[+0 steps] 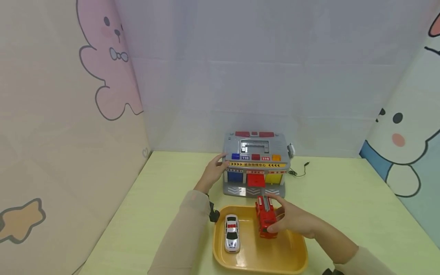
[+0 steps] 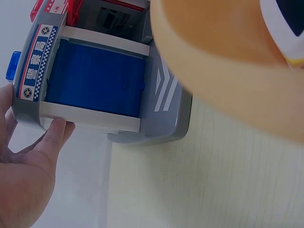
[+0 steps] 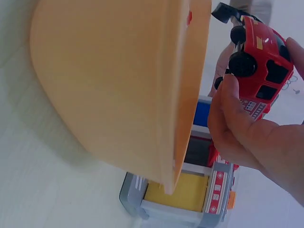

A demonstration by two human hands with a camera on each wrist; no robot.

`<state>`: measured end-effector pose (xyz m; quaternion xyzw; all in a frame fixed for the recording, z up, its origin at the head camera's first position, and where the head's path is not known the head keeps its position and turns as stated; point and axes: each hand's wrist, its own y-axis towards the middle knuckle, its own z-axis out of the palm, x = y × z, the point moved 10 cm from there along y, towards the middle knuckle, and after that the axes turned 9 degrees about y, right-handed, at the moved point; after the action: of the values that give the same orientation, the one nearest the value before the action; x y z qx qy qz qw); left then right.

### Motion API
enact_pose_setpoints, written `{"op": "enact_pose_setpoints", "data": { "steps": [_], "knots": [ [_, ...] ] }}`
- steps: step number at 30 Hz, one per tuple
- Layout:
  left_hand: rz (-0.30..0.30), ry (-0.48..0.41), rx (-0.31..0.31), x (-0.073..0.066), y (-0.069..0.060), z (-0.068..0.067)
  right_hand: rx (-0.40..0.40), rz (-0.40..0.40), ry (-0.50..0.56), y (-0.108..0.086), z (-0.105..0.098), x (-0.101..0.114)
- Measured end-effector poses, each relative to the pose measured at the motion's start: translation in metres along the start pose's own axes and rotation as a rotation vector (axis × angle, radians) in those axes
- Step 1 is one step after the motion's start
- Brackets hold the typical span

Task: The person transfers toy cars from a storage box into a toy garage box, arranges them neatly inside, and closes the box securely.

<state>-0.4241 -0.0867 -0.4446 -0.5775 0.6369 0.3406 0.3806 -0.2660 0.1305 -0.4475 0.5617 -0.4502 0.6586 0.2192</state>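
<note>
My left hand [image 1: 212, 172] holds the left front corner of a grey toy rescue station [image 1: 254, 147], its fingertips [image 2: 58, 128] against the side wall. The station has a blue door [image 2: 97, 78] down at the left, a yellow door [image 1: 274, 178] down at the right and a red door [image 1: 256, 180] swung outward in the middle. In my right hand [image 1: 295, 219] is a red toy fire truck [image 1: 266, 217], gripped by its sides above the yellow tray [image 1: 275, 263]. The right wrist view shows the truck's black wheels [image 3: 242, 64] clear of the tray.
A white toy police car [image 1: 232, 233] lies in the tray's left part. Beside the station, on the right, a black cable [image 1: 299, 173] lies on the pale table [image 1: 343, 214]. Cloth walls [image 1: 213, 88] stand behind and at both sides.
</note>
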Motion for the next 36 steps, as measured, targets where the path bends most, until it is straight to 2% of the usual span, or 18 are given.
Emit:
{"op": "enact_pose_setpoints", "data": {
  "steps": [12, 27, 36],
  "knots": [
    [-0.006, 0.002, -0.009, 0.0, 0.002, 0.001, -0.063, 0.014, -0.016, 0.003, -0.03, 0.004],
    [-0.007, 0.002, -0.018, 0.003, 0.003, 0.001, -0.071, 0.017, -0.028, 0.018, -0.052, 0.009],
    [-0.002, 0.017, -0.028, 0.003, 0.003, 0.0, -0.035, -0.022, 0.019, 0.027, -0.06, 0.012]
  ]
}}
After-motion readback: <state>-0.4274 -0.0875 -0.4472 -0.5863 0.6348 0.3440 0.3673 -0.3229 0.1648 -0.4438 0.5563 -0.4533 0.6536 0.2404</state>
